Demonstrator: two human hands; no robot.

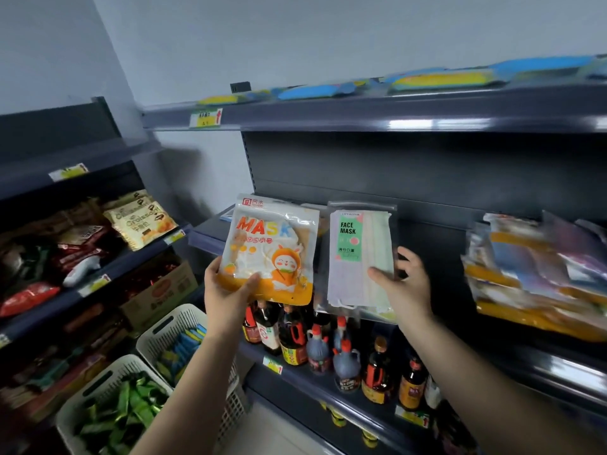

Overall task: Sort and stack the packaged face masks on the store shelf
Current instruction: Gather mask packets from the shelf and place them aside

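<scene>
Dark shelving unit: several tiers are seen against a pale wall.
Side shelving, at left: stocked with snack bags, among them a pack marked "Croissant".
Pile of mask packs: laid flat on the middle shelf at far right, blurred.
Blue and yellow packs: laid in a row on the top shelf.
Two white baskets: set low at left; green packets are held in the nearer, blue and yellow ones in the farther.
Bottles: dark sauce bottles are stood upright on the lower shelf, below the held packs.
Orange mask pack: marked "MASK", with a cartoon figure; held upright in front of the middle shelf, gripped at its lower left corner by the left hand, thumb across the front.
Clear mask pack: marked "FACE MASK"; held upright just beside the orange one, pinched at its lower right edge by the right hand.
Price tags: fixed to the shelf edges.
</scene>
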